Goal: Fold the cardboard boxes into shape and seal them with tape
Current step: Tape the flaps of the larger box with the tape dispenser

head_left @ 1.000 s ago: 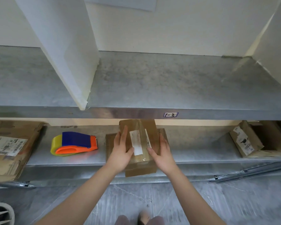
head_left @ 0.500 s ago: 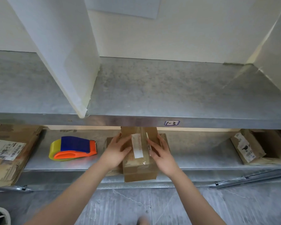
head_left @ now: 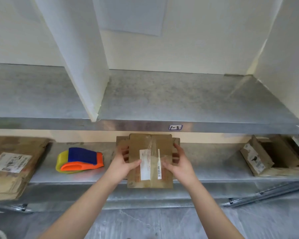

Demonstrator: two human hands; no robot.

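Fingers (head_left: 124, 152) of left hand (head_left: 120, 165) and right hand (head_left: 180, 163) around cardboard box (head_left: 149, 143)

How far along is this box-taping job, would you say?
Looks done: the cardboard box carries a clear tape strip along its seam. In hand: the left hand and right hand grip that box over the lower shelf. Still to do: the flat cardboard stack and the open box on the right appear unsealed; the tape dispenser lies idle.
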